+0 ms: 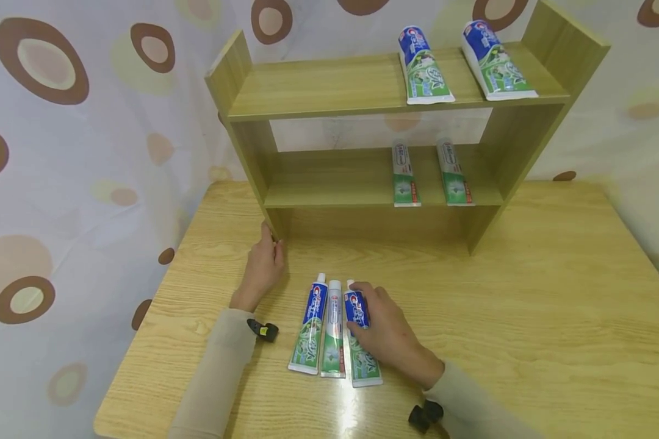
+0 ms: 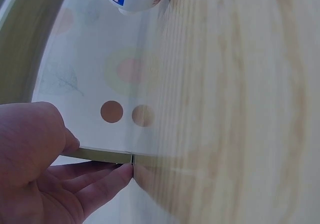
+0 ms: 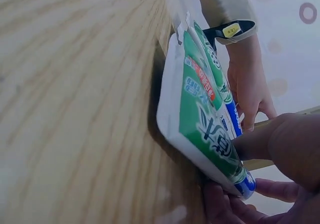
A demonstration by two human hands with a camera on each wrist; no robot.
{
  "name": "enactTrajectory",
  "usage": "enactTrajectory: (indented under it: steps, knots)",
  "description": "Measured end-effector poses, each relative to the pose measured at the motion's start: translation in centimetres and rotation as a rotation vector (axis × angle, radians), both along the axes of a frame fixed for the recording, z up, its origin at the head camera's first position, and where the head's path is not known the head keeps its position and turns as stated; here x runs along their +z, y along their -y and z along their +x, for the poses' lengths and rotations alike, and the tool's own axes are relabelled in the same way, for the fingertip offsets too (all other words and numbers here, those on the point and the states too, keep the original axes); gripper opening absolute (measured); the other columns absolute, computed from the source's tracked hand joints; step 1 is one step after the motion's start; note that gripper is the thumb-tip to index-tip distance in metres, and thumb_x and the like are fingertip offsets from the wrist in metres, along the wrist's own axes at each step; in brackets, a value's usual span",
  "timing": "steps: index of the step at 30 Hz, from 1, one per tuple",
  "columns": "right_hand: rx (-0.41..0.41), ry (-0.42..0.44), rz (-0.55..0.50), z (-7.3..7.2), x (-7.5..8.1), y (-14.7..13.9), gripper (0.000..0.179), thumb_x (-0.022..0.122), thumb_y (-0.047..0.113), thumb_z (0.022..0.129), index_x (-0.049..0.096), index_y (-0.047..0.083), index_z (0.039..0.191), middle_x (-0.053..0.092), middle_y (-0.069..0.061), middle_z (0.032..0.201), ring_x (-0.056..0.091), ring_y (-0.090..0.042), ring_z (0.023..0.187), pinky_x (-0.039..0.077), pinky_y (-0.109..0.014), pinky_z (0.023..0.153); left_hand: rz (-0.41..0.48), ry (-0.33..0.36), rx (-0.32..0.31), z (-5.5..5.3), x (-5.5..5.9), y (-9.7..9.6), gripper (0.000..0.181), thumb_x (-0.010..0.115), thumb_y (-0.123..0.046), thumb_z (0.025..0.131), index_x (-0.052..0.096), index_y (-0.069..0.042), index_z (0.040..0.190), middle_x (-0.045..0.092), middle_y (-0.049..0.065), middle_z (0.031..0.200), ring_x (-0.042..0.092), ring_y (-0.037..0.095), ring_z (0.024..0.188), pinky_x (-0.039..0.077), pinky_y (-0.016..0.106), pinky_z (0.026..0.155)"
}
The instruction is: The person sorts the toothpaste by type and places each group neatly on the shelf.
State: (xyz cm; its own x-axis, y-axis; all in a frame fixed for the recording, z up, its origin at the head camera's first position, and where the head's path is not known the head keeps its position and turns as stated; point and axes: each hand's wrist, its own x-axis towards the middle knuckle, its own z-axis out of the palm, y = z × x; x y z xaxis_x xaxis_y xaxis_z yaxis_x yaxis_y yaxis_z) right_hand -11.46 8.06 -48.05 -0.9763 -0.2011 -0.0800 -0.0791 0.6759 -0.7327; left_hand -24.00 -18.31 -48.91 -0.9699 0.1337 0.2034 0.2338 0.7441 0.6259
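My left hand pinches the bottom of the left side panel of a wooden shelf. In the left wrist view, thumb and fingers lie on opposite sides of the panel edge. My right hand grips a blue, green and white toothpaste tube around its upper part, thumb on one side and fingers on the other. That tube is the rightmost of three side by side, caps toward the shelf. A silver and green toothpaste tube lies in the middle, and another blue and green toothpaste tube on the left.
Two blue and green toothpaste tubes lie on the shelf's top board, right of its middle. On the lower board are two silver and green toothpaste tubes. The shelf stands on a wooden table before a patterned curtain.
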Motion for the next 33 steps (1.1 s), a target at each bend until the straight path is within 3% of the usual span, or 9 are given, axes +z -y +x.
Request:
enactTrajectory:
  steps: [3, 8, 17, 20, 25, 29, 33]
  knots:
    - [0.009, -0.011, -0.027, -0.2, 0.0, -0.2, 0.068, 0.086, 0.007, 0.093, 0.055, 0.014, 0.154, 0.064, -0.014, 0.119, 0.064, -0.020, 0.099, 0.062, -0.033, 0.080, 0.003, -0.006, 0.002, 0.0, 0.0, -0.1, 0.054, 0.042, -0.008, 0.116, 0.022, 0.005, 0.164, 0.064, 0.041, 0.142, 0.078, 0.049, 0.108, 0.063, 0.048, 0.071]
    - [0.040, -0.009, -0.062, -0.7, 0.6, -0.5, 0.067, 0.085, 0.004, 0.093, 0.056, 0.016, 0.152, 0.059, -0.007, 0.104, 0.053, -0.016, 0.088, 0.046, -0.023, 0.069, 0.015, 0.000, 0.006, -0.1, -0.1, -0.1, 0.055, 0.042, -0.008, 0.116, 0.021, 0.003, 0.166, 0.062, 0.041, 0.145, 0.077, 0.050, 0.113, 0.064, 0.050, 0.074]
    - [0.068, -0.051, -0.178, -1.7, 3.6, -1.3, 0.064, 0.079, 0.003, 0.098, 0.053, 0.014, 0.155, 0.063, -0.013, 0.124, 0.063, -0.023, 0.106, 0.058, -0.025, 0.081, 0.012, 0.017, 0.008, 0.1, 0.1, -0.3, 0.055, 0.041, -0.009, 0.116, 0.021, 0.004, 0.166, 0.063, 0.041, 0.143, 0.079, 0.047, 0.105, 0.061, 0.047, 0.072]
    - [0.085, -0.093, -0.192, -2.2, 4.7, -1.4, 0.064, 0.078, 0.002, 0.098, 0.052, 0.013, 0.156, 0.063, -0.015, 0.126, 0.064, -0.026, 0.107, 0.058, -0.023, 0.078, 0.009, 0.017, 0.010, 0.1, 0.1, -0.2, 0.055, 0.042, -0.009, 0.116, 0.022, 0.005, 0.165, 0.070, 0.041, 0.129, 0.078, 0.046, 0.092, 0.058, 0.045, 0.066]
    - [0.130, -0.192, -0.193, -3.1, 7.1, -1.5, 0.066, 0.078, 0.000, 0.098, 0.050, 0.009, 0.157, 0.063, -0.016, 0.126, 0.063, -0.027, 0.105, 0.058, -0.023, 0.075, -0.006, 0.016, 0.015, 0.0, 0.0, -0.1, 0.054, 0.042, -0.009, 0.116, 0.022, 0.008, 0.164, 0.073, 0.039, 0.113, 0.067, 0.033, 0.069, 0.048, 0.036, 0.058]
    - [0.144, -0.308, -0.189, -4.0, 9.5, -1.3, 0.065, 0.079, -0.001, 0.096, 0.051, 0.006, 0.154, 0.064, -0.017, 0.125, 0.064, -0.028, 0.104, 0.060, -0.028, 0.074, -0.011, 0.016, 0.017, 0.0, -0.1, 0.0, 0.054, 0.042, -0.009, 0.116, 0.022, 0.008, 0.164, 0.073, 0.039, 0.113, 0.068, 0.033, 0.071, 0.049, 0.037, 0.059]
    - [0.131, -0.407, -0.191, -4.6, 11.8, -1.1, 0.065, 0.081, -0.001, 0.095, 0.054, 0.005, 0.153, 0.066, -0.016, 0.124, 0.067, -0.026, 0.103, 0.063, -0.037, 0.074, -0.002, 0.007, 0.009, -0.1, -0.1, 0.0, 0.055, 0.042, -0.009, 0.116, 0.021, 0.008, 0.164, 0.071, 0.041, 0.123, 0.077, 0.047, 0.092, 0.062, 0.050, 0.071]
